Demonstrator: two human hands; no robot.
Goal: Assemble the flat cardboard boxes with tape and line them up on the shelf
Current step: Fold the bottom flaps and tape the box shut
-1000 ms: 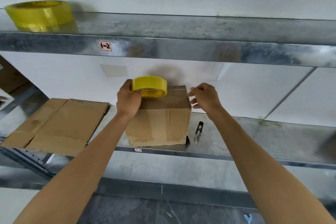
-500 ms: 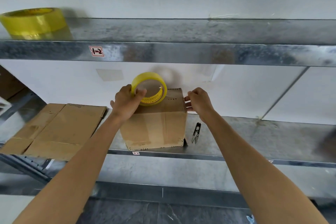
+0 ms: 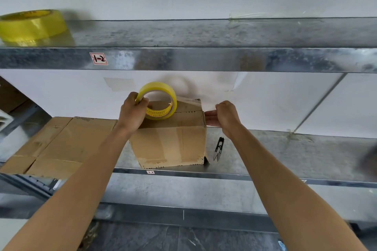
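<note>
On the shelf (image 3: pixel 265 155), a tape roll (image 3: pixel 157 101) is clamped upright over the box (image 3: pixel 169 142) by the left hand (image 3: pixel 132 114) while the tape end is pinched by the right hand (image 3: pixel 224 116), so slack could wrinkle the strip.

Box (image 3: pixel 169 142) stood mid lower shelf (image 3: pixel 285 155), flat cardboard (image 3: pixel 59 144) left of it, snips (image 3: pixel 218 149) just right, held tape roll (image 3: pixel 158 101) above the box top (left hand (image 3: pixel 132 114) on it, right hand (image 3: pixel 223 116) at box's right edge), second roll (image 3: pixel 30 25) far left on upper shelf (image 3: pixel 204 34).
</note>
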